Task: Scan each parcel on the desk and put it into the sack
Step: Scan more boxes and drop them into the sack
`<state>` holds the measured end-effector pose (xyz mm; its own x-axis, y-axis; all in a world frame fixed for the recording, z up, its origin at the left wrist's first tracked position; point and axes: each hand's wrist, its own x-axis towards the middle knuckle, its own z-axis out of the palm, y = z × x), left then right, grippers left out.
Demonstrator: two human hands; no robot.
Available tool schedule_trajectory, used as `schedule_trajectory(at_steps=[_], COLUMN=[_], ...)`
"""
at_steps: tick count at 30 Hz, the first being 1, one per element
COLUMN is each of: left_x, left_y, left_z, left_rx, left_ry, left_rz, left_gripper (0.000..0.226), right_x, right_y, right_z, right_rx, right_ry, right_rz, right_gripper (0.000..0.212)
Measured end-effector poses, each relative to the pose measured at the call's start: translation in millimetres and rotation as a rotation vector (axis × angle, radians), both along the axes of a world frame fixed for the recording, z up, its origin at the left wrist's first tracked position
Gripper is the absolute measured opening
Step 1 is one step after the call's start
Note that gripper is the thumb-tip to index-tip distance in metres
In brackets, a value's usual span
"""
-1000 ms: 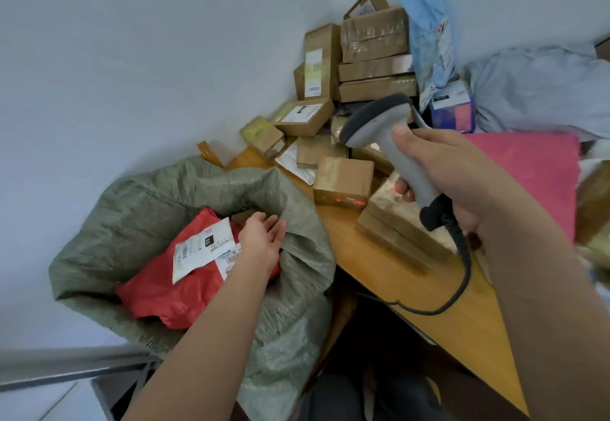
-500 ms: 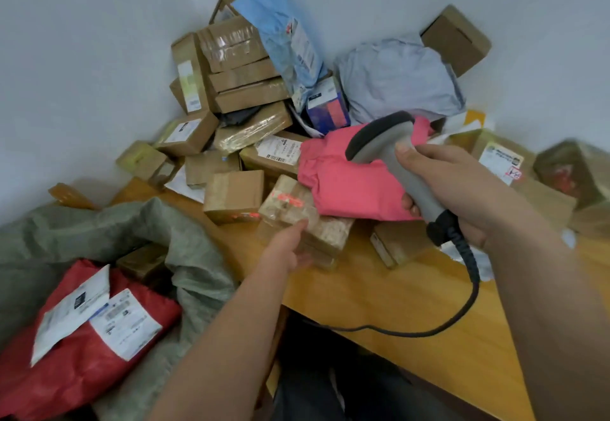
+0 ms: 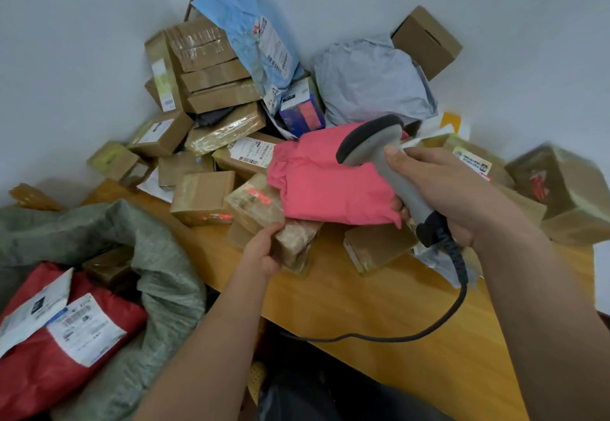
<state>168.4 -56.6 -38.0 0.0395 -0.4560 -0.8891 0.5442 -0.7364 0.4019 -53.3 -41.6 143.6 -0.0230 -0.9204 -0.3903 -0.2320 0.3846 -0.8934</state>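
A person stands at the front edge of a wooden desk (image 3: 379, 308) heaped with parcels toward its back corner. The left hand (image 3: 262, 252) pinches a tape-wrapped brown parcel (image 3: 264, 212) near the front edge, thumb on top, fingers underneath, tilting it up, probably so its label faces the reader. The right hand (image 3: 442, 193) is wrapped tight around a grey barcode scanner (image 3: 379, 156), nose aimed at that parcel; red light falls on its top. A pink mailer (image 3: 330, 183) overlaps the parcel. The green sack (image 3: 158, 255) gapes just off the desk's left end, a red parcel (image 3: 49, 364) inside.
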Motion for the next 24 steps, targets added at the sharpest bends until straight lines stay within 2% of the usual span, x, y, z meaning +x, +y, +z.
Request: schedule_trajectory(at_steps=[2, 5, 8, 10, 13, 15, 18, 21, 24], left_x=[10.4, 30.9, 51.4, 62.6, 75.8, 81.0, 86.0, 93.6, 100.0], left_y=[4.7, 7.1, 9.3, 12.6, 18.4, 21.4, 24.0, 25.0, 24.2], left_z=[6.3, 16.9, 30.2, 41.3, 49.3, 53.9, 63.7, 70.1, 74.9], left_rx=[-0.020, -0.111, -0.307, -0.485, -0.818, -0.987, -1.139, -1.263, -1.280], left_ry=[-0.060, -0.170, -0.475, -0.745, -1.230, -1.458, -1.630, -1.751, -1.853], left_rz=[0.021, 0.093, 0.115, 0.003, -0.187, -0.274, -0.368, -0.445, -0.467], left_gripper=[0.009, 0.036, 0.071, 0.085, 0.087, 0.086, 0.077, 0.059, 0.067], right_x=[2.5, 12.4, 27.0, 37.3, 52.4, 60.7, 70.4, 75.5, 76.1], right_y=[-4.3, -13.7, -22.9, -29.5, -40.2, -44.6, -46.6, -45.1, -41.0], right_z=[1.4, 2.4, 1.1, -2.6, -13.1, -21.4, -31.8, -37.5, -37.4], right_rx=[0.006, 0.009, 0.001, 0.014, 0.054, 0.059, 0.080, 0.129, 0.179], right_ry=[-0.009, -0.088, -0.196, -0.243, -0.278, -0.261, -0.245, -0.260, -0.260], right_rz=[-0.002, -0.037, -0.054, -0.065, -0.077, -0.066, -0.038, 0.002, 0.071], right_gripper=[0.032, 0.037, 0.032, 0.033, 0.039, 0.049, 0.060, 0.075, 0.095])
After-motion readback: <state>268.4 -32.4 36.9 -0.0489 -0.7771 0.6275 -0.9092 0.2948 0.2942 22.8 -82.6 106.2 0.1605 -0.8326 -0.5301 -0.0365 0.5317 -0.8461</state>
